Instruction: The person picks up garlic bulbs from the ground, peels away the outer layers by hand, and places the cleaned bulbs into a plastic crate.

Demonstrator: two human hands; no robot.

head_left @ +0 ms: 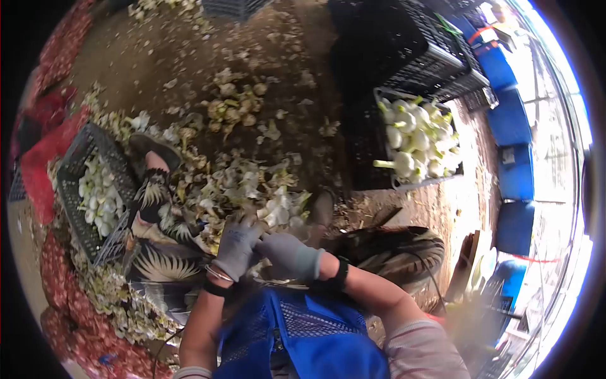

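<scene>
Beside the legs, a crate [71,180] of white bulbs [100,192]

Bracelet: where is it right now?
In the head view, below and left of centre: the bracelet circles the left wrist, between the grey glove and a black band.

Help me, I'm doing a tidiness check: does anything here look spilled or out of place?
Mostly the floor: pale leafy scraps lie strewn over it, loose rather than contained. At the picture's right, one stem pokes past the rim of the heaped crate. The crate at left seems tilted, though the lens may exaggerate that.
</scene>
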